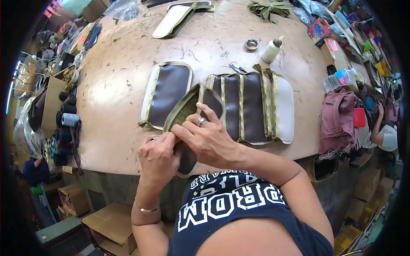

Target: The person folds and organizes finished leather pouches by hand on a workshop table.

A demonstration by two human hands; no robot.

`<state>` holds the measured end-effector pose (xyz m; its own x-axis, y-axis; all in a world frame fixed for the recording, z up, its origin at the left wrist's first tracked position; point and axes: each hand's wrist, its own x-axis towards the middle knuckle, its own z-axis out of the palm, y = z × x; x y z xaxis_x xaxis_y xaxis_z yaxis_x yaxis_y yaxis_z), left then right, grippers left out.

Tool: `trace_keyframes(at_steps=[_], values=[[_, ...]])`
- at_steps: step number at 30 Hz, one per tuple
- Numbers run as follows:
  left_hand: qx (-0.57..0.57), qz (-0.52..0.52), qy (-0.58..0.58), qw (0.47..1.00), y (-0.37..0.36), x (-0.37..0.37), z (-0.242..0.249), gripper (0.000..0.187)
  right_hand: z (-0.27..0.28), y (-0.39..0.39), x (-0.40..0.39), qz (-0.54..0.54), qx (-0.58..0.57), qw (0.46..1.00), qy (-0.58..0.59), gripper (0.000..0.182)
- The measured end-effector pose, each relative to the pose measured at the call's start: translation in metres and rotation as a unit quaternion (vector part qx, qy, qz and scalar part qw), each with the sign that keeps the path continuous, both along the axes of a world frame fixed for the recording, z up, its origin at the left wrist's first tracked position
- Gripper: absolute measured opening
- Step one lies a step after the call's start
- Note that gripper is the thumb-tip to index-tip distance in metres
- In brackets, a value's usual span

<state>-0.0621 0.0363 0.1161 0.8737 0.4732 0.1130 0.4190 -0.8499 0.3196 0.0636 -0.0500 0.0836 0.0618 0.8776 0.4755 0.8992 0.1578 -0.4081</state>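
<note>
A dark brown, leather-like panel with an olive strip and lining [184,108] is held up and bent between both hands, above the table edge. My left hand [159,154] is closed on its lower left edge, fingertips pinched. Right beside it, my right hand [211,143] grips the same edge, with its index finger raised along the panel. The fingers hide part of the edge. Behind the held piece lies a brown panel with a pale border [173,87]. To the right is a stack of overlapping brown panels with olive-gold strips [251,106], ending in a white panel.
On the worktable [111,89] stand a white squeeze bottle [271,50] and a roll of tape [251,45], near small snips [237,67]. Farther back lie a white piece [173,20] and an olive bundle [270,8]. Thread spools [69,120] line the left; a pink bag [338,121] sits right.
</note>
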Motion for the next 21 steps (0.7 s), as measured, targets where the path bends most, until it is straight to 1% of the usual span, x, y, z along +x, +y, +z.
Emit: trace_keyframes(at_steps=[1, 3, 4, 6, 7, 8, 9, 11, 12, 14, 17, 18, 19, 21], values=[[-0.021, -0.029, -0.004, 0.999, 0.002, -0.001, 0.006, 0.022, -0.002, 0.001, 0.003, 0.012, -0.007, 1.0, 0.013, 0.024], [-0.063, -0.087, -0.009, 0.994, 0.009, -0.005, 0.02, 0.028, -0.004, 0.003, 0.009, 0.071, 0.043, 0.991, 0.107, 0.022], [-0.095, -0.118, 0.011, 0.988, 0.019, -0.012, 0.025, 0.038, -0.005, 0.004, 0.012, 0.101, 0.067, 0.98, 0.155, 0.022], [-0.201, -0.179, -0.007, 0.963, 0.036, -0.018, 0.032, 0.039, -0.007, 0.002, 0.023, 0.138, 0.024, 0.946, 0.292, 0.025], [-0.252, -0.205, -0.016, 0.946, 0.041, -0.02, 0.034, 0.04, -0.008, 0.001, 0.026, 0.157, 0.001, 0.92, 0.359, 0.027], [-0.294, -0.184, -0.064, 0.936, 0.037, -0.019, 0.031, 0.041, -0.008, 0.001, 0.027, 0.152, 0.0, 0.918, 0.365, 0.025], [-0.316, -0.178, -0.061, 0.93, 0.036, -0.019, 0.026, 0.041, -0.009, 0.0, 0.028, 0.147, -0.02, 0.917, 0.37, 0.023], [-0.356, -0.17, -0.056, 0.917, 0.034, -0.018, 0.012, 0.041, -0.016, -0.003, 0.029, 0.138, -0.048, 0.917, 0.371, 0.027], [-0.353, -0.161, -0.071, 0.919, 0.031, -0.017, 0.009, 0.039, -0.015, -0.005, 0.032, 0.149, -0.047, 0.901, 0.405, 0.025], [-0.379, -0.17, -0.087, 0.906, 0.027, -0.012, 0.006, 0.037, -0.012, -0.008, 0.037, 0.164, -0.046, 0.866, 0.47, 0.023], [-0.397, -0.185, -0.102, 0.893, 0.023, -0.005, 0.01, 0.034, 0.018, -0.017, 0.03, 0.166, -0.026, 0.896, 0.411, 0.026], [-0.402, -0.193, -0.102, 0.889, 0.023, -0.004, 0.01, 0.034, 0.02, -0.019, 0.027, 0.163, -0.038, 0.907, 0.386, 0.036], [-0.407, -0.2, -0.102, 0.885, 0.024, -0.002, 0.011, 0.034, 0.019, -0.019, 0.024, 0.159, -0.047, 0.915, 0.368, 0.041], [-0.431, -0.187, -0.104, 0.877, 0.023, -0.003, 0.011, 0.033, 0.017, -0.019, 0.022, 0.157, -0.03, 0.901, 0.404, 0.044]])
